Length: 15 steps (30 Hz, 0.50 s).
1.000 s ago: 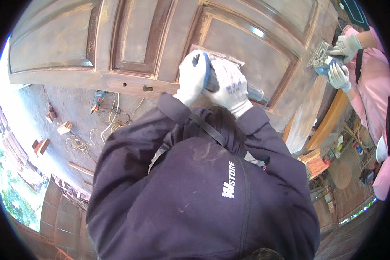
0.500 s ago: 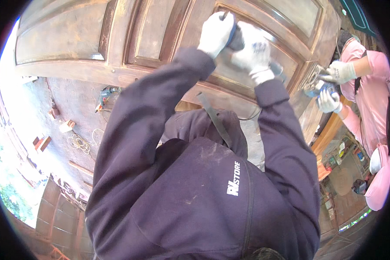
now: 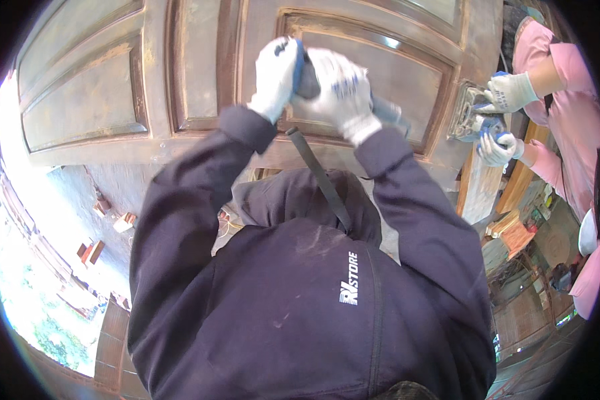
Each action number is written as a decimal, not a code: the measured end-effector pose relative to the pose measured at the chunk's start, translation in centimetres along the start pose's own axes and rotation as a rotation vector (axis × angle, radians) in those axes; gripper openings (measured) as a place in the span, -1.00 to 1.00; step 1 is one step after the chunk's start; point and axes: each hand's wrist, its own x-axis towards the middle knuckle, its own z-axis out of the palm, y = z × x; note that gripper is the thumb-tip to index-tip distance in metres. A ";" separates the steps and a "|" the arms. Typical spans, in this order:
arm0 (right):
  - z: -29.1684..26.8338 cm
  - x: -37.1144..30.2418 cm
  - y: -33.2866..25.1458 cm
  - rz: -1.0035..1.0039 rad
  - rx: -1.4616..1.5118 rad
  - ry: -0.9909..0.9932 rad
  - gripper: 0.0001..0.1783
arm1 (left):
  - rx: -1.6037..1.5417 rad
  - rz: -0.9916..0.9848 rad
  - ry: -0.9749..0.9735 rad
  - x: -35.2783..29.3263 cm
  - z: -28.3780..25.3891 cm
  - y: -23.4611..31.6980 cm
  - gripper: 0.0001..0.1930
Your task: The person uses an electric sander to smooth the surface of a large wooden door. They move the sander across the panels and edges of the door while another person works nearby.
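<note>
Both my hands wear white gloves and grip one hand-held power tool (image 3: 308, 81) over a brown panelled wooden door (image 3: 157, 143). My left hand (image 3: 277, 75) wraps around its left end, fingers closed. Beside it, my right hand (image 3: 340, 88) closes over the middle, and a blue-grey part of the tool sticks out past the right wrist. The hands hide most of the tool, so its exact kind and whether it touches the wood cannot be made out. Beneath the hands lies a framed recessed panel (image 3: 387, 80).
On the right, a co-worker in pink holds a blue and grey sander (image 3: 470, 110) on the door's end with gloved hands (image 3: 503, 113). Wooden boards (image 3: 480, 183) stand below that end. Small wood blocks (image 3: 90, 252) rest on the floor at left.
The view has shifted, so the door and my hands sit further left in the picture. My grip stays the same. A drill on the floor at left no longer shows.
</note>
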 end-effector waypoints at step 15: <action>-9.5 -1.3 14.4 0.279 -0.024 -0.055 -0.12 | 0.268 0.160 -0.049 4.1 18.0 0.3 -0.54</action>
